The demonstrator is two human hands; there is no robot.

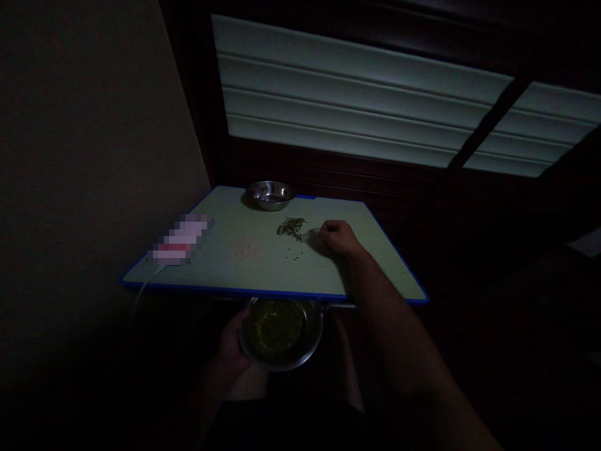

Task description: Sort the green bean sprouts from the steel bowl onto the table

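Observation:
My left hand (233, 344) grips the rim of a steel bowl (313, 351) just below the table's front edge. Small green beans (275, 329), which look like mung beans, fill much of it. Over the right half of the tabletop, my right hand (339, 237) is closed on what looks like a spoon (310, 233); in the dim light its outline is faint. The tip of the spoon meets a small dark pile of beans (291, 227), with a few loose ones lying nearer to me.
A second steel bowl (271, 196) stands at the back of the pale, blue-edged table (220, 275). To the left lies a blurred pinkish phone-like object (181, 241) with a white cable (143, 285) hanging off the edge. A wall and a dark slatted door bound the table.

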